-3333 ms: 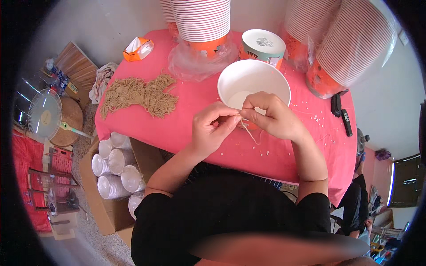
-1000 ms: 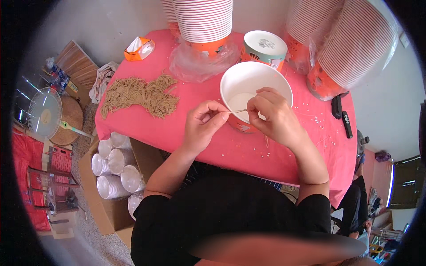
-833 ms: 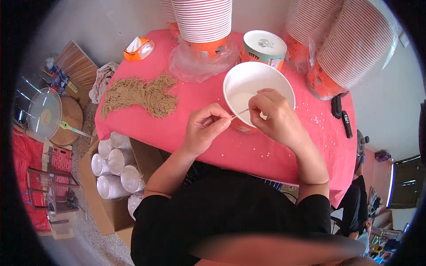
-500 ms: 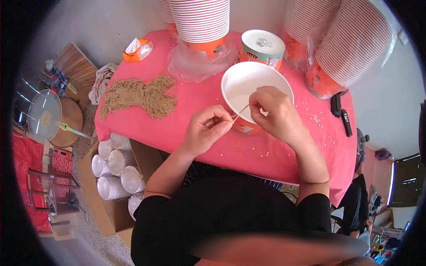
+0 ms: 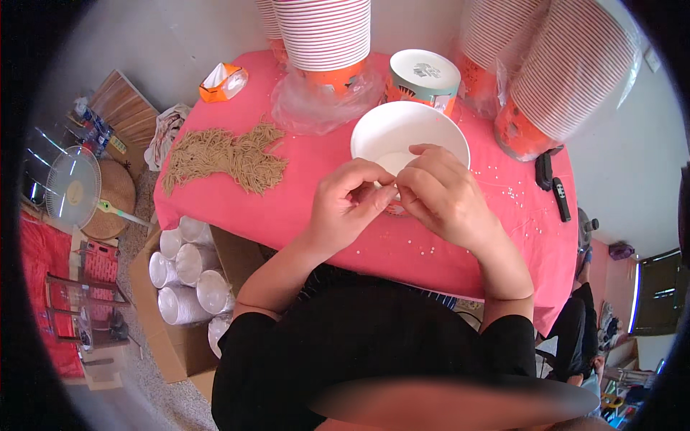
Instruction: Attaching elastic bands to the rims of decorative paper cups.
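Note:
My left hand (image 5: pixel 347 205) and my right hand (image 5: pixel 440 197) meet fingertip to fingertip at the near side of a white-lined paper bucket (image 5: pixel 372 136). Both are closed in a pinch on a thin beige cord, mostly hidden between the fingers now. Whether the cord is attached to the bucket I cannot tell. A pile of loose beige cords (image 5: pixel 223 159) lies to the left on the pink tablecloth (image 5: pixel 287 215). Behind the open bucket stands a lidded bucket (image 5: pixel 424 72) with a green and orange side.
Tall stacks of nested paper buckets (image 5: pixel 327 36) stand at the back, with more stacks (image 5: pixel 571 79) at the right. Small white bits (image 5: pixel 512 192) are scattered near a black cutter-like tool (image 5: pixel 560 200). A cardboard box (image 5: pixel 162 345) of wrapped white cups sits at lower left.
My two hands have come together; the cord stretched between them before is now mostly covered by fingers. The open bucket has shifted slightly left.

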Available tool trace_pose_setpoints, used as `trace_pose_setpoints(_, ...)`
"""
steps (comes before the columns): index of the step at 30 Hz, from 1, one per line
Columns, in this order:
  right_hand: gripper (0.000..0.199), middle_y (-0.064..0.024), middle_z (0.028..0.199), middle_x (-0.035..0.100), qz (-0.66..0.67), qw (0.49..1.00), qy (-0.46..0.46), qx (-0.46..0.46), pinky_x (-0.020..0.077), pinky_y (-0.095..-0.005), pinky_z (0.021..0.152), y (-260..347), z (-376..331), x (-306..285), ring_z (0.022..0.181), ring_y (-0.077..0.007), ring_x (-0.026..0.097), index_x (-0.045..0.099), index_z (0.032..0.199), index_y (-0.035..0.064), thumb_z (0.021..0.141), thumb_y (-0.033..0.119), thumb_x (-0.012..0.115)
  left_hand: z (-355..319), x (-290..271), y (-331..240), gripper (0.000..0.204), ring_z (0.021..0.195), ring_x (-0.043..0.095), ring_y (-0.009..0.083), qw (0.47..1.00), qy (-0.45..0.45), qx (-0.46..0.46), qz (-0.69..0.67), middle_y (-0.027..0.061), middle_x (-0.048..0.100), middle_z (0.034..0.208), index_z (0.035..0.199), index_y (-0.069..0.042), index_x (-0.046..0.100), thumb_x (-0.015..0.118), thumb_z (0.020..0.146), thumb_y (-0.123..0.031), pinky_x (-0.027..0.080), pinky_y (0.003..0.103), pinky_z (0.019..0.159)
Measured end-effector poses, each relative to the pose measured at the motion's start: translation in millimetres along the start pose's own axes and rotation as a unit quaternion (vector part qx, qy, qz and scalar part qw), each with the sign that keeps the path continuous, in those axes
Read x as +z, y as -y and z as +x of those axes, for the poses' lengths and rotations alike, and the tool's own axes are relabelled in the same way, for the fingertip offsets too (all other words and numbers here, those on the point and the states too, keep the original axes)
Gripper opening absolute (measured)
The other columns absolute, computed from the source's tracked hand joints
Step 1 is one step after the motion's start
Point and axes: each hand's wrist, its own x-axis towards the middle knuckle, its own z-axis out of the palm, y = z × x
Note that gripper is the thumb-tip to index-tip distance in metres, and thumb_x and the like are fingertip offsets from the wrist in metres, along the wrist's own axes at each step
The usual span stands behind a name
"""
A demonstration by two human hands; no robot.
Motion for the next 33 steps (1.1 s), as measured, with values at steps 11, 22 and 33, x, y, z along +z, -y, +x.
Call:
trace_pose_setpoints(11, 0.022, -0.0102, 0.078, 0.059, -0.004, 1.0, 0.027, -0.007, 0.0514, -0.0477, 0.093, -3, 3, -2, 0.078, -0.031, 0.062, 0.061, 0.09, 0.0016, 0.071, 0.0, 0.07, 0, -9, -8, 0.007, 0.071, 0.056, 0.01, 0.998, -0.001, 0.017, 0.068, 0.0047, 0.062, 0.087, 0.09, -0.001, 0.065, 0.069, 0.084, 0.001, 0.045, 0.024, 0.06)
trace_pose_setpoints(22, 0.028, -0.0081, 0.079, 0.058, -0.113, 0.988, -0.041, -0.1, 0.0527, -0.0516, 0.089, -5, 4, -8, 0.073, -0.0246, 0.06, 0.061, 0.092, 0.001, 0.066, 0.001, 0.069, -3, -3, 5, 0.012, 0.08, 0.06, 0.0213, 0.979, -0.063, 0.104, 0.166, 0.0085, 0.058, 0.091, 0.088, -0.004, 0.066, 0.071, 0.078, 0.001, 0.049, 0.031, 0.068)
trace_pose_setpoints(33, 0.029, -0.0068, 0.078, 0.059, -0.213, 0.957, -0.161, -0.117, 0.0537, -0.0456, 0.079, -24, 4, -41, 0.066, -0.022, 0.058, 0.062, 0.092, 0.0024, 0.064, 0.003, 0.069, 0, -7, 16, 0.014, 0.077, 0.058, 0.0224, 0.967, -0.041, 0.134, 0.213, 0.0084, 0.055, 0.086, 0.082, -0.004, 0.063, 0.071, 0.072, 0.002, 0.048, 0.032, 0.063)
